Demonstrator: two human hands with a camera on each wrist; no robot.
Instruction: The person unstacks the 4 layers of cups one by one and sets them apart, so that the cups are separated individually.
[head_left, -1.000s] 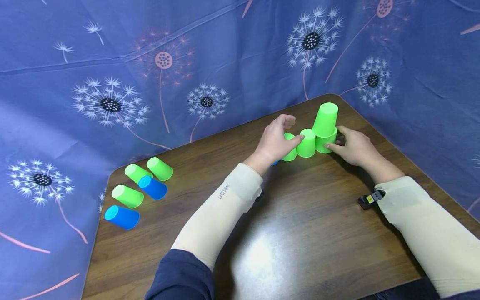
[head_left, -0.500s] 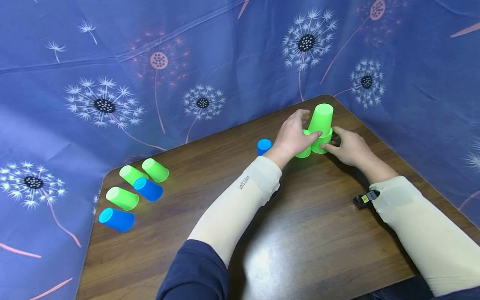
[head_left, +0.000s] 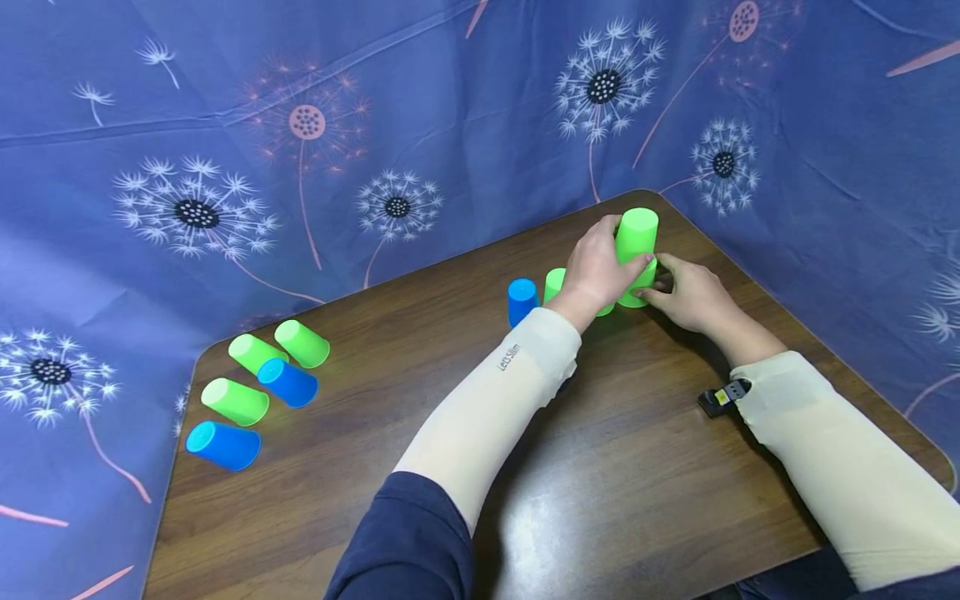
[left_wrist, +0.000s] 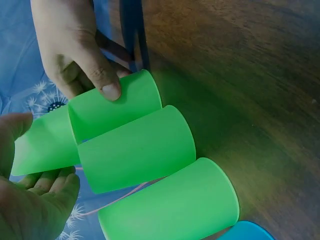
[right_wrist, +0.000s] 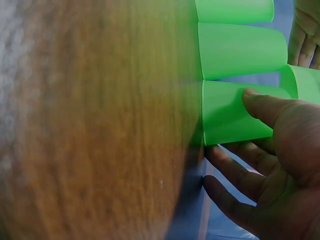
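Near the table's far right corner, an upside-down green cup [head_left: 637,233] rests on top of another upside-down green cup [left_wrist: 127,107] at the right end of a row. My right hand [head_left: 693,300] holds that lower cup, thumb on its near side and fingers behind. My left hand [head_left: 596,268] straddles the upper cup with thumb and fairly straight fingers on opposite sides. Left of the lower cup stand a middle green cup [left_wrist: 137,150] and another green cup [left_wrist: 172,202]. A blue cup [head_left: 522,302] ends the row. In the head view, the left hand partly covers the middle cups.
At the table's left side stand several more upside-down cups, among them a green cup [head_left: 235,402], a blue cup [head_left: 223,446] and another blue cup [head_left: 288,383]. A blue dandelion-print cloth [head_left: 465,150] hangs behind the wooden table [head_left: 637,467].
My left hand has moved right along the row to the upper green cup, uncovering the blue cup. My right hand stays at the lower cup. The head view has shifted slightly.
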